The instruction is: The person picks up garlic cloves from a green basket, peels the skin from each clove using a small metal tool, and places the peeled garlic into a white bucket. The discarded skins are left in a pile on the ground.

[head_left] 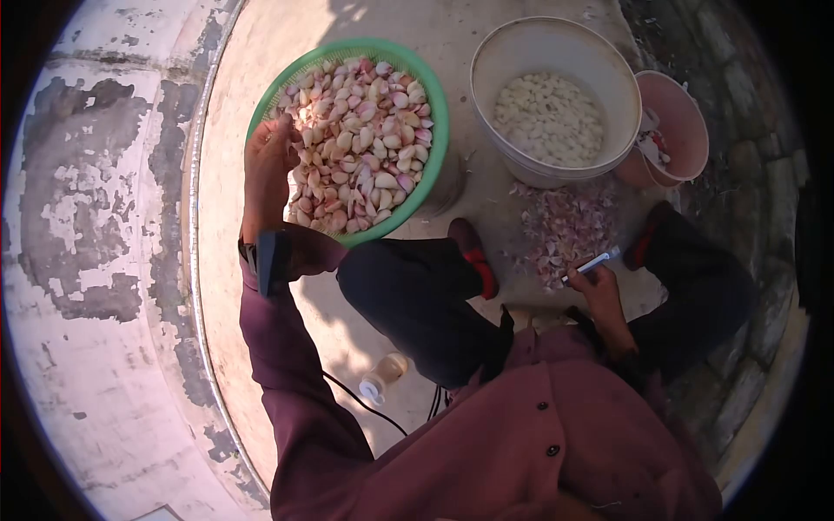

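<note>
A round green basket (440, 130) holds a heap of unpeeled garlic cloves (365, 130), white to pinkish. My left hand (271, 161) is at the basket's left edge, with its fingers bent over the cloves; whether a clove is between the fingertips is too small to tell. My right hand (599, 293) is closed around a small knife (594, 262) with a light-coloured handle, above a pile of garlic skins (569, 230) on the ground between my feet. Behind that pile stands a white bucket (565, 174) with peeled cloves (549, 120) in it.
A pink bucket (686, 152) with some scraps inside stands right of the white one. A small bottle (383, 378) lies near my left thigh, beside a black cable (365, 405). A peeling painted wall (95, 200) runs along the left.
</note>
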A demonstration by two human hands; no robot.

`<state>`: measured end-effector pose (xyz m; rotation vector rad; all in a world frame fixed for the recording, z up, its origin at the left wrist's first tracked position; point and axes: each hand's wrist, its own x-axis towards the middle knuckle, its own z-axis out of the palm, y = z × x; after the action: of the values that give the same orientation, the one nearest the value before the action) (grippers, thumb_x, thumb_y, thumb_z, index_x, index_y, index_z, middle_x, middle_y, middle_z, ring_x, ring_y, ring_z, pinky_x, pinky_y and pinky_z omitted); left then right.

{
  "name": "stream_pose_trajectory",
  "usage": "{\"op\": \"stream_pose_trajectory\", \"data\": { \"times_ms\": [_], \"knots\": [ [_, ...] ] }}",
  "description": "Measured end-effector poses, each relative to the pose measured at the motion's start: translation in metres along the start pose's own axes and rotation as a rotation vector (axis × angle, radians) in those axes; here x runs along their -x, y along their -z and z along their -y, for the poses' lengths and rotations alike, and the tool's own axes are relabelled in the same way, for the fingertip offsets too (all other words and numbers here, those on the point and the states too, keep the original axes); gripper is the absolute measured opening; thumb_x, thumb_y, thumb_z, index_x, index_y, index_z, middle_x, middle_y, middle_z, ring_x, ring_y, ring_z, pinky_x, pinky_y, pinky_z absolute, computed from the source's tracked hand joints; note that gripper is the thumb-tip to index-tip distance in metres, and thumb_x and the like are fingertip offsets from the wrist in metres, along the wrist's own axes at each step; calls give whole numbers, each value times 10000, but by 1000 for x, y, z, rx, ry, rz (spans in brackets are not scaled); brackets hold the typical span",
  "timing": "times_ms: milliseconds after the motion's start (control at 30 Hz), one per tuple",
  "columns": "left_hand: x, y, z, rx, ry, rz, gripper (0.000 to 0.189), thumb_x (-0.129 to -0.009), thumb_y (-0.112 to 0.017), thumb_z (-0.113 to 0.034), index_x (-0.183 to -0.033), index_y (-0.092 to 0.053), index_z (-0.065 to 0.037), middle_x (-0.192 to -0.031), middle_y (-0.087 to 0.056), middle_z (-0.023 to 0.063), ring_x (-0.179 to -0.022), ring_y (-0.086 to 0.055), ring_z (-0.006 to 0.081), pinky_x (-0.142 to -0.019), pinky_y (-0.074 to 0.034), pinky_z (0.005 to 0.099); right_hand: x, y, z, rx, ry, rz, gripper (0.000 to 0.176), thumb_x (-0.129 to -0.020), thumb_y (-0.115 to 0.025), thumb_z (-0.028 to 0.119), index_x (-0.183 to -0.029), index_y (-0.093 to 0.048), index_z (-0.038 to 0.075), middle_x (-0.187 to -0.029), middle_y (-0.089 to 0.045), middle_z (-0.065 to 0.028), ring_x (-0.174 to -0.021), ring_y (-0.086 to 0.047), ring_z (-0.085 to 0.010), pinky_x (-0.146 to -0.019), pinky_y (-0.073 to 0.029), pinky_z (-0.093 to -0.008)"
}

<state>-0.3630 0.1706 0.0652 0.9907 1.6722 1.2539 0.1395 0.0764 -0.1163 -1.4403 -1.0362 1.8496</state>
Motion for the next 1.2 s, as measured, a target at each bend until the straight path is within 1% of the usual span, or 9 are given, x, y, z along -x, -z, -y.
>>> {"op": "stream_pose_trajectory", "data": {
  "times_ms": [133,233,333,400,467,600,667,1100,1200],
  "knots": [
    [45,-52,-25,682,242,199,375,-988,-516,-353,-936,-578,13,-957,-630,140,-683,-493,97,-577,-419,212,8,-5,15,-130,48,14,136,-892,-667,127,-977,-622,32,-884,-659,-34,-797,-594,-91,-763,-468,-259],
    [94,-123,-27,683,323,170,329,-966,-550,-225,-1141,-555,53,-1040,-634,145,-824,-579,142,-657,-460,211,10,-6,32,-148,132,84,133,-895,-665,117,-994,-625,37,-905,-670,-42,-787,-597,-82,-735,-472,-243],
    [137,-188,-20,706,385,424,331,-939,-558,-137,-1203,-511,57,-1059,-614,119,-814,-562,114,-679,-470,213,20,-8,79,-181,189,119,154,-895,-658,108,-1017,-628,20,-940,-675,-51,-843,-594,-84,-749,-469,-243],
    [158,-220,-4,704,428,500,304,-943,-554,-136,-1180,-523,51,-1020,-616,107,-729,-545,105,-615,-465,217,30,-8,105,-157,157,103,169,-897,-650,110,-1029,-631,6,-974,-676,-68,-912,-596,-97,-811,-470,-260],
    [178,-247,2,696,462,566,339,-963,-549,-200,-1177,-503,59,-953,-584,110,-683,-487,82,-557,-408,173,37,-8,118,-246,450,149,185,-878,-672,92,-1033,-631,-1,-1005,-669,-89,-935,-602,-117,-817,-474,-263],
    [207,-281,14,766,411,471,243,-985,-537,-272,-953,-571,-33,-762,-616,74,-500,-395,44,-451,-284,169,54,-8,126,-180,534,101,203,-856,-696,77,-1030,-631,-8,-1026,-663,-110,-941,-613,-141,-827,-481,-277],
    [214,-286,12,704,390,480,271,-978,-550,-308,-877,-579,-59,-699,-596,34,-484,-379,32,-446,-260,167,56,-11,123,-97,777,86,190,-887,-682,116,-1030,-630,3,-914,-664,-53,-827,-631,-101,-692,-499,-222],
    [235,-297,11,511,328,264,296,-961,-581,-335,-818,-586,-75,-634,-520,-38,-526,-398,13,-472,-271,174,74,-15,114,-105,607,31,147,-907,-647,114,-1000,-638,0,-978,-681,-99,-879,-631,-126,-801,-497,-266],
    [233,-294,18,597,317,339,299,-982,-537,-341,-878,-595,-67,-651,-527,-27,-536,-388,26,-471,-262,182,70,-10,114,-287,339,78,165,-929,-624,161,-1008,-637,16,-970,-681,-101,-878,-626,-120,-792,-495,-264]
  ]
}}
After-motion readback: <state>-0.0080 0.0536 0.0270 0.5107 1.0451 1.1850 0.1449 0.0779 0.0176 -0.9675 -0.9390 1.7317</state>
